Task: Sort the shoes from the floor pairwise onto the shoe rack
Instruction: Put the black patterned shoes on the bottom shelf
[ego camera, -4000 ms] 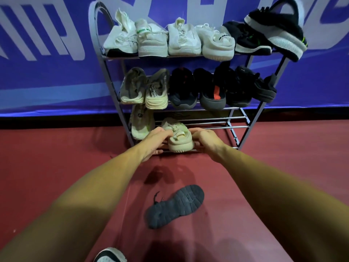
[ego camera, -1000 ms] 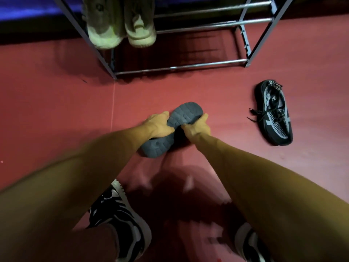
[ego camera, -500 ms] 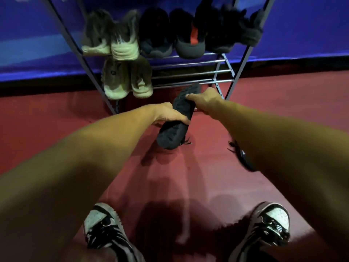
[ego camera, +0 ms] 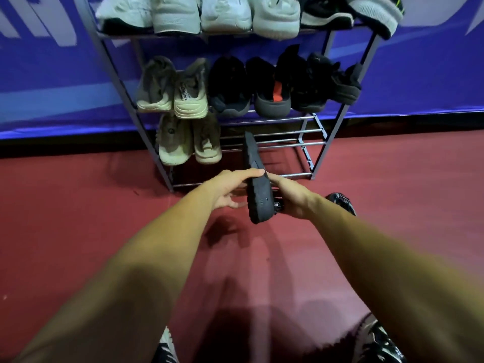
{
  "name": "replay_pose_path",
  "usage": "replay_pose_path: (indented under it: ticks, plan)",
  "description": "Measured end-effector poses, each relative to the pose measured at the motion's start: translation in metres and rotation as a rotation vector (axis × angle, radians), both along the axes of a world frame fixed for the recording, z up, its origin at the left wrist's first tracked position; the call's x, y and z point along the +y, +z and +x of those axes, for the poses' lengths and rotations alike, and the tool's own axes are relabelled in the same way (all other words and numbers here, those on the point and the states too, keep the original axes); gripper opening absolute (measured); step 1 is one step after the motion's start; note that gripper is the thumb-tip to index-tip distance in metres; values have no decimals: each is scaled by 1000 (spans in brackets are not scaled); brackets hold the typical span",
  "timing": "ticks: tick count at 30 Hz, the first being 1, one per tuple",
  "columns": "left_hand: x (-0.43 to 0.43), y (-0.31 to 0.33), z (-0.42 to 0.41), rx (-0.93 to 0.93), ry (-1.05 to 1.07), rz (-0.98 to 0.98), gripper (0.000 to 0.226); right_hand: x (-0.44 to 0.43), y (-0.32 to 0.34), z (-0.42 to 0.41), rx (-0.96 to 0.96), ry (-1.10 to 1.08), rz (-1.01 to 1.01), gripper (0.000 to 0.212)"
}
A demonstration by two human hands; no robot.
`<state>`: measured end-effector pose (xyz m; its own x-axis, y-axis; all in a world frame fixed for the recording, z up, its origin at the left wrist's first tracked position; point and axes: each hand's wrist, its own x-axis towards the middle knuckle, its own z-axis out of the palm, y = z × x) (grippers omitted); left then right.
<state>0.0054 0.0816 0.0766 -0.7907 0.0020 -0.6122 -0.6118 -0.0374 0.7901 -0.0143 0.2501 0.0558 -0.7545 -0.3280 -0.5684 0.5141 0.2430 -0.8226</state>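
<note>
Red floor [ego camera: 78, 231] below a blue banner [ego camera: 419, 74] with pale lettering — black baseboard strip [ego camera: 52, 145] between them.

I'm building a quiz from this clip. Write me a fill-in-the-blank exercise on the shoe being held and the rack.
1. The dark shoe is gripped by ____ hands.
2. The shoe is turned so that its ____ faces the left hand.
3. The beige pair sits at the ____ end of the rack's lowest occupied shelf.
4. The floor is ____ in colour.

Missing words: both; sole; left; red
</note>
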Motion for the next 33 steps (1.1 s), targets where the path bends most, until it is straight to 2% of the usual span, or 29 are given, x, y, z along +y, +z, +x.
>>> replay_pose_path:
  ticks: [3,4,5,7,9,11,14,17,20,22,25,29,31,33]
  plan:
    - [-1,-9,0,17,40,62,93,4,2,-10,4,14,-54,55]
    - [-1,-10,-2,18,48,66,92,5,4,-14,21,11,-41,56]
    - [-3,-9,-4,20,50,54,79,6,3,-18,41,10,-34,55]
    - [-8,-5,-8,14,48,33,37,7,3,-21,80,-14,-39,39]
    - [-14,-4,-14,14,85,33,17,5,6,-23,70,-57,-73,23]
    - [-18,-5,-18,38,154,49,11,1,9,-29,69,-119,-78,18]
    - [-17,-8,-26,106,242,44,9,-5,11,-40,120,-184,-24,21]
    - [-16,-9,-36,150,288,55,7,-11,11,-46,131,-238,-66,18]
    - [-18,-12,-45,178,321,54,3,-14,9,-50,119,-184,-161,31]
    - [-19,-13,-49,189,329,40,5,-15,6,-55,146,-126,-197,45]
    - [-23,-15,-54,171,261,-69,31,-17,6,-62,161,-116,-258,48]
    - [-25,-26,-64,176,180,-144,60,-25,2,-70,170,-194,-273,32]
    - [-26,-32,-70,198,209,-162,64,-31,-1,-78,158,-265,-289,16]
    - [-26,-34,-77,215,251,-194,59,-35,1,-87,150,-341,-293,14]
